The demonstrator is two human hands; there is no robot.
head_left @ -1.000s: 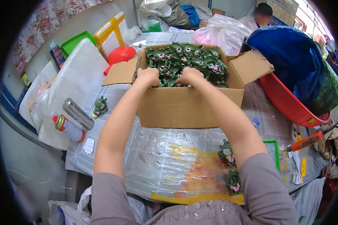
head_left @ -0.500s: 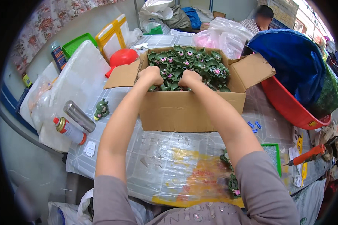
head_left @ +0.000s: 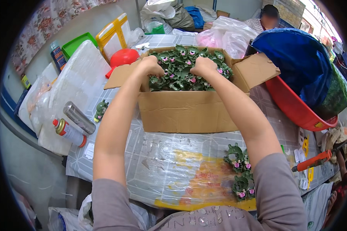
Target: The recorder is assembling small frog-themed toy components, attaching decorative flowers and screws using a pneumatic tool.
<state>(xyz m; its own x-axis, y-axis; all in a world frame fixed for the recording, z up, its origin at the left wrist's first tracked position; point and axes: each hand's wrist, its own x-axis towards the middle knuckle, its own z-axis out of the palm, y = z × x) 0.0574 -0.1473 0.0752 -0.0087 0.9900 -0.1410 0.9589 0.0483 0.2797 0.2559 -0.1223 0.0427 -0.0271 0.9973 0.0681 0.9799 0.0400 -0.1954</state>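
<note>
A brown cardboard box stands open in front of me, packed with small dark green plastic figure parts that carry pink bits. Over the left part of the pile, near the box's left wall, my left hand is closed with its fingers bent down. Further right, my right hand is also closed, knuckles up, its fingertips down at the green parts. Whatever the fingers pinch is hidden beneath both hands. Several more green parts with pink bits lie on the table beside my right forearm.
Left of the box stand a silver cylinder, a spray can and a green figure. A red bowl is behind the left flap. At right are a red tub with blue sheeting and an orange screwdriver. Another person sits far right.
Both hands have moved farther back over the pile, the right one also a little to the right. More of the green parts on the table now shows beside my right arm.
</note>
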